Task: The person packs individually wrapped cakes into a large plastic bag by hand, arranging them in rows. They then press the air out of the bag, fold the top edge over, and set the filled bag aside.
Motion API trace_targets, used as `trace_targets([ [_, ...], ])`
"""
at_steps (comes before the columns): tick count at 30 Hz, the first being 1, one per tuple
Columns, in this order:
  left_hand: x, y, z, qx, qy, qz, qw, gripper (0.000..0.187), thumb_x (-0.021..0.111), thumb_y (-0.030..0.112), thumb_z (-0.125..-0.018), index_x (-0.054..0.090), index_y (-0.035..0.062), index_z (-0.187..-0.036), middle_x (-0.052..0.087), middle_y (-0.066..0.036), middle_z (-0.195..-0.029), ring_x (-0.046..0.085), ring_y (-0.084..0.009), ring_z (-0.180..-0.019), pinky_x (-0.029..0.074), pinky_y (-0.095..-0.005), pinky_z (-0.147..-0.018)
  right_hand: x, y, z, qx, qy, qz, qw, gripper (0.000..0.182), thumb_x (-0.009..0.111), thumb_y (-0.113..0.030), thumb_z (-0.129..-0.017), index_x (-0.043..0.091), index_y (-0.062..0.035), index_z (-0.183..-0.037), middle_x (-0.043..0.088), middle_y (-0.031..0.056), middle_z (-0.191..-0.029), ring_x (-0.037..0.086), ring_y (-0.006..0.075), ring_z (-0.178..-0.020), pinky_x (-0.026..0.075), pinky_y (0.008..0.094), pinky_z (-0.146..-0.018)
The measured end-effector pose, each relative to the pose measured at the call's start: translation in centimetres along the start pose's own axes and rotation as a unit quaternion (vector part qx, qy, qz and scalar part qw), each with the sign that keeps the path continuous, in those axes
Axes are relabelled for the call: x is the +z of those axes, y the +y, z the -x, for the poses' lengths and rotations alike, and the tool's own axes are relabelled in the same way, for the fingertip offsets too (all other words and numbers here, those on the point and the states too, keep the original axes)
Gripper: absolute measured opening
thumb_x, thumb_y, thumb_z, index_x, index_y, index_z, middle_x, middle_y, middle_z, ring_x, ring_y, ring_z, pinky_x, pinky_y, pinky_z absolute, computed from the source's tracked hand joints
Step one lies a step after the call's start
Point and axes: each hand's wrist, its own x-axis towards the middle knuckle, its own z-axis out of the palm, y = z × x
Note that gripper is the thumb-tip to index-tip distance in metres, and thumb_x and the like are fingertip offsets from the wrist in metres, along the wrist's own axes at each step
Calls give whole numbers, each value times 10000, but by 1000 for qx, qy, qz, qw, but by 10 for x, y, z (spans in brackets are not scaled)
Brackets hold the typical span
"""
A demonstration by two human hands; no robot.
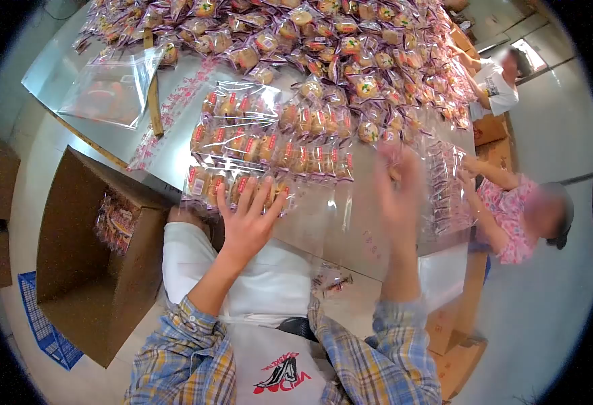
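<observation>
My left hand [248,212] lies with its fingers spread on the nearest row of wrapped pastries [198,185], at the table's front edge. Behind that row, two more rows [242,145] of the same small pastries in clear film sit side by side, with clear bags around them. My right hand [399,192] is raised over the table to the right of the rows, close to the front of a big heap of individually wrapped pastries [367,86]. Motion smears its fingers, and I cannot make out whether a packet is in them.
A cardboard box [80,297] with some wrappers inside stands open at my left, beside a blue crate [46,331]. Clear plastic bags [111,91] and a wooden strip [153,101] lie on the table [181,81]. Two people work at the right; one handles a packed row [447,185].
</observation>
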Motion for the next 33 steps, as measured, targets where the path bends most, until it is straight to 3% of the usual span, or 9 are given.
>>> trace_targets([
  [5, -2, -3, -1, 20, -8, -36, 999, 438, 692, 233, -873, 708, 267, -1309, 580, -36, -1512, 475, -283, -1444, 169, -774, -1168, 28, 232, -72, -74, -51, 308, 947, 588, 783, -265, -877, 564, -47, -1377, 591, 214, -1301, 538, 421, -1240, 441, 524, -1075],
  [9, -12, 3, -2, -3, -16, 20, 1000, 436, 729, 280, -865, 700, 263, -1300, 565, -38, -1522, 436, -282, -1473, 183, -777, -1156, 43, 259, -62, 21, -105, 348, 931, 704, 822, -290, -844, 525, -60, -1440, 533, 239, -1364, 473, 459, -1305, 431, 553, -1096],
  [17, -9, 2, -2, -6, -24, 24, 999, 575, 789, 389, -799, 677, 293, -1355, 563, -47, -1513, 449, -303, -1457, 123, -775, -1183, 9, 177, -41, -27, -15, 351, 936, 658, 909, -275, -718, 625, -60, -1271, 607, 161, -1208, 514, 364, -1205, 444, 474, -1054],
  [20, -10, 0, -2, -7, -28, 18, 999, 575, 800, 394, -790, 684, 290, -1343, 560, -48, -1518, 448, -302, -1458, 121, -775, -1183, -12, 127, 4, -18, 91, 74, 993, 560, 934, -282, -760, 538, -60, -1088, 673, 135, -1157, 626, 233, -1051, 510, 407, -970],
  [23, -6, 2, 0, -7, -21, 17, 1000, 575, 802, 386, -792, 685, 283, -1345, 561, -50, -1516, 446, -300, -1457, 115, -767, -1190, -40, 66, 76, 160, 4, -288, 944, 554, 953, -175, -754, 536, -78, -1106, 649, 90, -1054, 635, 188, -1010, 553, 378, -875],
  [28, -16, 9, -7, -32, -28, 36, 998, 567, 789, 370, -810, 682, 259, -1355, 574, -55, -1490, 464, -300, -1432, 117, -735, -1212, 0, -11, 171, 5, -210, -18, 977, 377, 890, -161, -830, 681, -30, -1115, 643, 143, -1032, 694, 247, -973, 577, 394, -840],
  [31, -15, 10, -7, -36, -20, 44, 998, 572, 799, 350, -802, 682, 268, -1356, 574, -52, -1490, 471, -298, -1423, 122, -731, -1211, 37, 12, 201, 40, -228, -32, 972, 378, 873, -164, -848, 685, -8, -1137, 643, 213, -1195, 694, 298, -1072, 572, 402, -871],
  [32, -16, 10, -7, -40, -23, 42, 998, 575, 803, 342, -798, 682, 271, -1356, 577, -50, -1487, 477, -297, -1417, 125, -726, -1212, 40, 11, 203, 255, -253, -88, 929, 437, 843, -145, -872, 625, 8, -1217, 619, 251, -1305, 684, 337, -1133, 559, 435, -917],
  [33, -18, 11, -7, -43, -28, 41, 998, 579, 808, 333, -793, 682, 275, -1355, 579, -49, -1484, 484, -296, -1411, 128, -722, -1213, 46, 12, 198, 262, -220, -76, 937, 450, 820, -125, -889, 589, 13, -1250, 621, 223, -1263, 672, 299, -1106, 551, 413, -933],
])
